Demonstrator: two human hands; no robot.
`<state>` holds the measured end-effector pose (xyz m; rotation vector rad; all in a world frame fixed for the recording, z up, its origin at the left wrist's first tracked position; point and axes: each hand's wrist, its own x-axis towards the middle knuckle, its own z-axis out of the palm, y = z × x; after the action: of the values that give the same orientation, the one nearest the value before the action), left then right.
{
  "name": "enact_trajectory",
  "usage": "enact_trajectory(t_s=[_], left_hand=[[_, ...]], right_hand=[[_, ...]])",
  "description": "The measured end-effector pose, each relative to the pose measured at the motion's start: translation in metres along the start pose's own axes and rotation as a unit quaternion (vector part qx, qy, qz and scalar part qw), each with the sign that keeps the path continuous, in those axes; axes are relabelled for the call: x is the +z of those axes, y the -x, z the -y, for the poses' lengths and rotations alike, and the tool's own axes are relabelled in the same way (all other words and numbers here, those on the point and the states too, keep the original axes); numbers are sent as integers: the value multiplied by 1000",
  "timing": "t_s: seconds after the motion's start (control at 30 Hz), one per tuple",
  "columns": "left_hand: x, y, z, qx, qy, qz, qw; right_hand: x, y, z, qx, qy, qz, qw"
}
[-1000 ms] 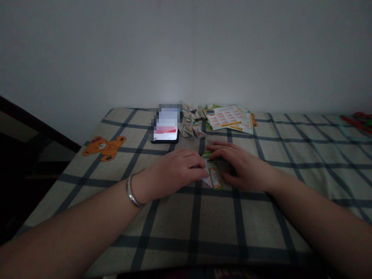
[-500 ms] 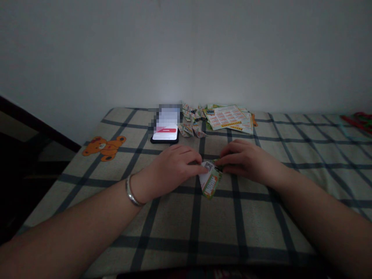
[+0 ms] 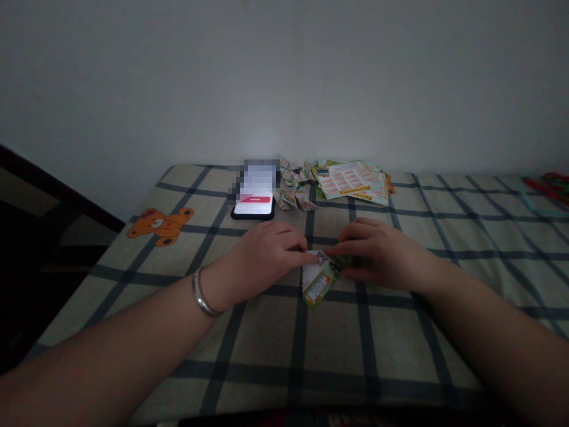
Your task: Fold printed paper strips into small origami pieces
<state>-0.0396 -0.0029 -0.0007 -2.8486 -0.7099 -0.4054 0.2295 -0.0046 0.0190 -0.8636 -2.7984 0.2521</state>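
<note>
A small folded paper (image 3: 316,283), white and green with a printed square code, lies on the checked cloth between my hands. My left hand (image 3: 271,255), below whose wrist sits a silver bracelet (image 3: 203,293), presses its thumb and fingers on the paper's upper left. From the other side, my right hand (image 3: 376,252) pinches the paper's right part, where a dark green flap shows between thumb and fingers. Its fingertips partly hide that edge. Beyond the hands are several folded paper pieces (image 3: 296,198) and a stack of printed sheets (image 3: 349,181).
A phone (image 3: 253,204) with a lit screen lies at the back, left of the folded pieces. The checked cloth (image 3: 258,356) covers the surface up to the wall (image 3: 284,77). An orange bear figure (image 3: 160,226) is at the left; something red (image 3: 553,184) lies at the far right.
The paper has turned a little, its lower tip swinging left. My right hand's thumb and fingers have spread slightly around its right flap. My left hand stays nearly in place.
</note>
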Motion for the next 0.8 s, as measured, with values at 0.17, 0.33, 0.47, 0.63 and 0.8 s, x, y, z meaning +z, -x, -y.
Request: enact_trajectory(t_s=[0.17, 0.33, 0.47, 0.63, 0.8], left_hand=[[1, 0, 2, 5, -6, -5, 1000], [-1, 0, 0, -2, -13, 6, 1000], [-1, -2, -3, -20, -22, -16, 999], [-1, -2, -3, -45, 37, -29, 998], [-10, -2, -10, -55, 93, 31, 994]], right_hand=[[-2, -1, 7, 12, 2, 2, 1000], [0, -1, 11, 29, 46, -8, 999], [3, -3, 12, 34, 65, -18, 997], [6, -6, 13, 53, 83, -27, 995], [6, -8, 15, 57, 87, -27, 994]])
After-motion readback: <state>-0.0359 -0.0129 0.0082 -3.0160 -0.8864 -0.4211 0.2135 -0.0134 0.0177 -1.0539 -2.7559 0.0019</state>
